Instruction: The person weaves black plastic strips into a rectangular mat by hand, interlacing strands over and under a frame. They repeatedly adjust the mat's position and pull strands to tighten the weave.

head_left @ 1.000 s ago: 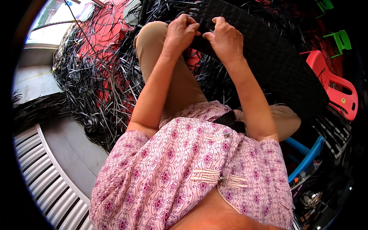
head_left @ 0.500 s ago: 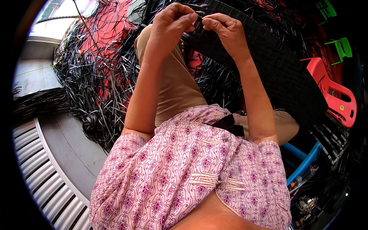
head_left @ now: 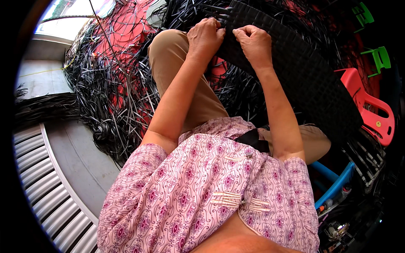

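Note:
A woven panel of flat black strips (head_left: 295,67) slants from the top centre down to the right, its upper left end by my hands. My left hand (head_left: 205,41) is closed at that end, knuckles up, and seems to grip a black strip (head_left: 221,24) that mostly disappears behind the fingers. Just right of it, my right hand (head_left: 256,45) is pinched, thumb against forefinger, in front of the weave. Whatever lies in that pinch is too small or dark to make out. A small gap separates the two hands.
Loose black strips (head_left: 122,97) lie in tangled heaps over a red surface (head_left: 126,25) on the left. A red plastic chair (head_left: 371,105) stands at right, with green chairs (head_left: 381,58) beyond. Near my right side is a blue frame (head_left: 337,185). Slatted metal (head_left: 46,185) lies lower left.
Both hands have come lower in the view and a little to the right. The left hand has turned so its knuckles face up, and its fingertips are now more hidden.

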The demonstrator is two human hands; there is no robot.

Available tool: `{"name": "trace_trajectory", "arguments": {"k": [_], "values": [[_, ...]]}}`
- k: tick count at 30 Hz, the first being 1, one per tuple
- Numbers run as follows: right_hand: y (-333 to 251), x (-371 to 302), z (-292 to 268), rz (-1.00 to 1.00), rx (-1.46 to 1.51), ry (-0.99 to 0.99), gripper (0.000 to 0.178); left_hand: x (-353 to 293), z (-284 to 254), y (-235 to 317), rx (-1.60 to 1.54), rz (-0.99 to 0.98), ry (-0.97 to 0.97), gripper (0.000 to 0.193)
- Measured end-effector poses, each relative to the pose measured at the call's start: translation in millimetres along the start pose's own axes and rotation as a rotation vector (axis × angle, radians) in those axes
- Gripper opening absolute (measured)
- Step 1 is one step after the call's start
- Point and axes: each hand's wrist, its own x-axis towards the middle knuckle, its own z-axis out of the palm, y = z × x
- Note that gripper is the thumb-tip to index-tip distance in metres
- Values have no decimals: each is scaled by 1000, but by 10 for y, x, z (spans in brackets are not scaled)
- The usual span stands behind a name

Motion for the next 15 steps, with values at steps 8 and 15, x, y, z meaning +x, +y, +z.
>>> {"name": "trace_trajectory", "arguments": {"k": [8,15], "values": [[-58,8,107,-93,-303,25,20,-21,45,-53,-58,64,86,22],[-136,12,187,-187,-465,4,20,-9,82,-132,-145,64,113,22]]}}
